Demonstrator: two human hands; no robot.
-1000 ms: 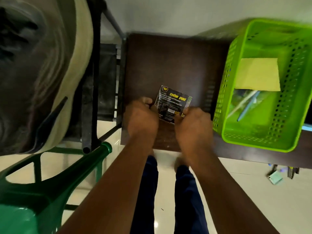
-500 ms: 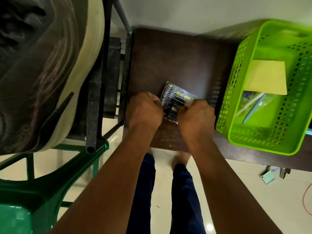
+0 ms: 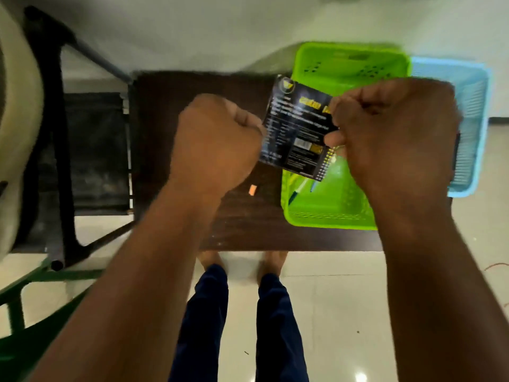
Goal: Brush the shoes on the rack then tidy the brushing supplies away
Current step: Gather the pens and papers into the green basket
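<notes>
A black printed packet (image 3: pixel 296 128) with yellow lettering is held up between both hands above the dark wooden table (image 3: pixel 192 106). My left hand (image 3: pixel 217 142) grips its left edge with curled fingers. My right hand (image 3: pixel 394 133) pinches its right edge, over the green plastic basket (image 3: pixel 330 213). The basket holds a thin blue-tipped tool (image 3: pixel 298 188), mostly hidden by the packet and my right hand. A small orange piece (image 3: pixel 252 189) lies on the table under the packet.
A light blue basket (image 3: pixel 468 128) stands right of the green one. A black shoe rack (image 3: pixel 82 150) with a pale-soled shoe (image 3: pixel 19 111) is at the left, a green plastic chair (image 3: pixel 24 312) below it. My legs and bare feet stand on the tiled floor.
Both hands have lifted the packet off the table toward the camera and to the right, over the green basket. A small orange piece now shows on the table.
</notes>
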